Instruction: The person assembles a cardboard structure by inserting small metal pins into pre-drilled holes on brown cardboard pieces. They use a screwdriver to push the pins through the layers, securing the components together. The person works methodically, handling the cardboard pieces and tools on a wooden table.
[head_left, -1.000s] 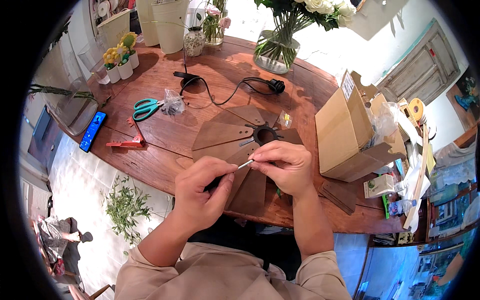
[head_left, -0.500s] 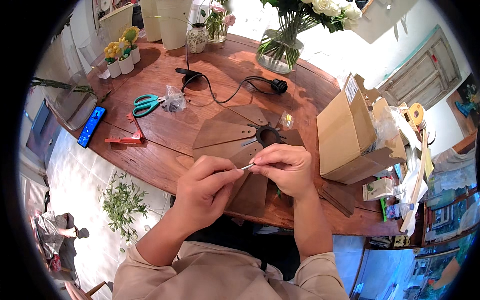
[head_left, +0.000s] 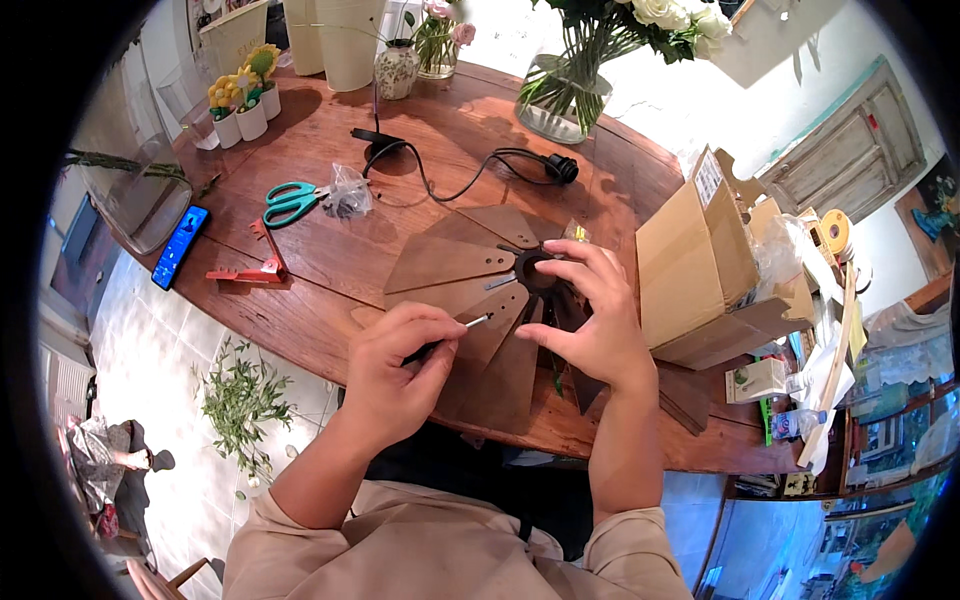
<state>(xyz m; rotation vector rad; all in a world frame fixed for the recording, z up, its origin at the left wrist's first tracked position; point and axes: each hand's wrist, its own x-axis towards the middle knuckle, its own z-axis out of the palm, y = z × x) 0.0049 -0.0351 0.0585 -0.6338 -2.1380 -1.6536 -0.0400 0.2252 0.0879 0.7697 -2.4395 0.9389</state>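
Observation:
My left hand [head_left: 402,358] is closed on a small screwdriver [head_left: 478,321] with a dark handle and a thin metal shaft. The shaft points right, above the brown blades. Spread-fingered, my right hand [head_left: 598,325] holds nothing visible and hovers at the dark ring-shaped hub [head_left: 535,270]. Whether its fingertips touch the hub I cannot tell. Several flat brown blades [head_left: 440,262] with small holes fan out from this hub across the table. My right hand covers part of the fan's right side.
A cardboard box [head_left: 690,270] stands at the right, with more brown blades [head_left: 688,400] before it. Teal scissors [head_left: 292,203], a bag of small dark parts [head_left: 347,192], a red tool [head_left: 262,268] and a phone [head_left: 181,246] lie left. Behind are a black cable [head_left: 430,190] and a flower vase [head_left: 562,98].
My right hand has let go of the screwdriver's metal end, opened, and moved slightly right over the hub. My left hand keeps the screwdriver and has shifted a little left.

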